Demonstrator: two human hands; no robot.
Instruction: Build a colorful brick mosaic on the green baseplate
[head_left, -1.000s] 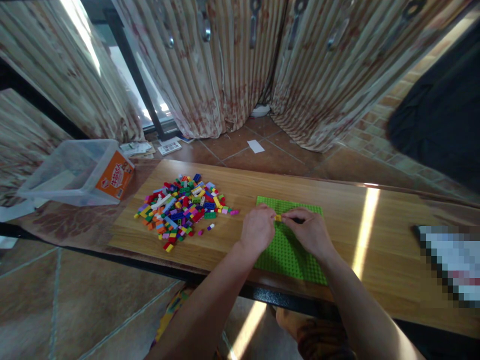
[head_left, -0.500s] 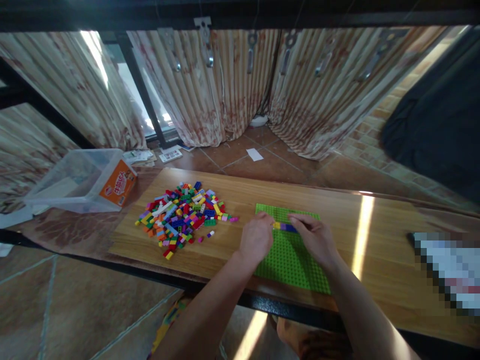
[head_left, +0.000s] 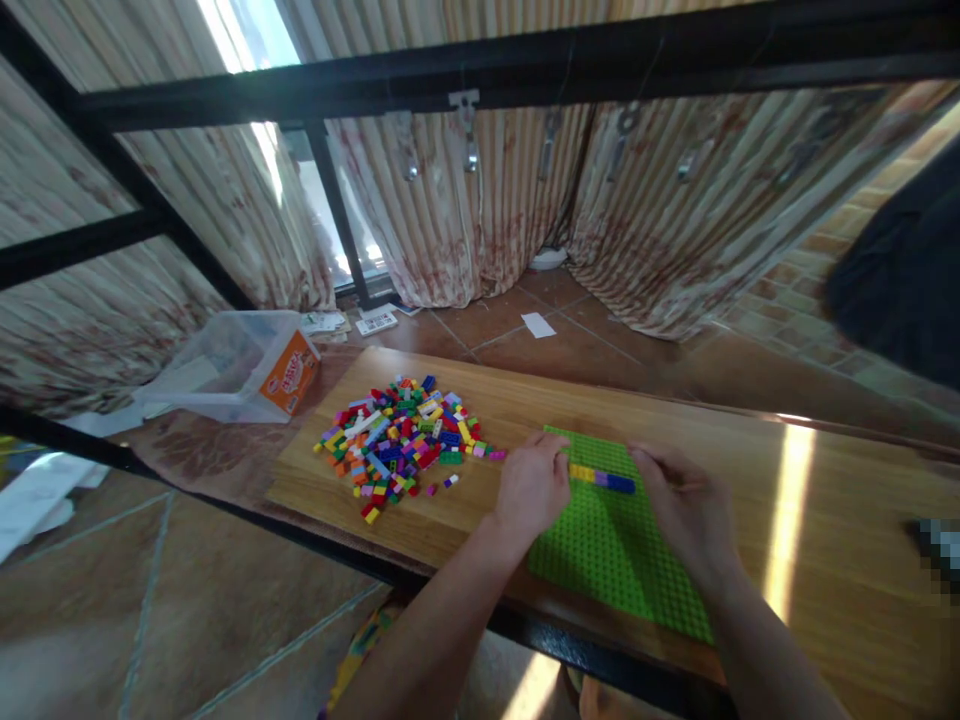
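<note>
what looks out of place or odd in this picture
A white sheet of paper lies on the tiled floor beyond the table, perhaps dropped. On the green baseplate, the yellow, purple and blue brick row looks straight, with no visible damage.

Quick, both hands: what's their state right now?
Left hand: curled by the yellow end of the brick row; grip can't be told.
Right hand: bent near the blue end; grip can't be told.

No text is legible: pale lettering on the orange label [head_left: 289, 373] of the clear plastic bin [head_left: 232, 402] is blurred, dark print on the white card [head_left: 376, 322] too small
</note>
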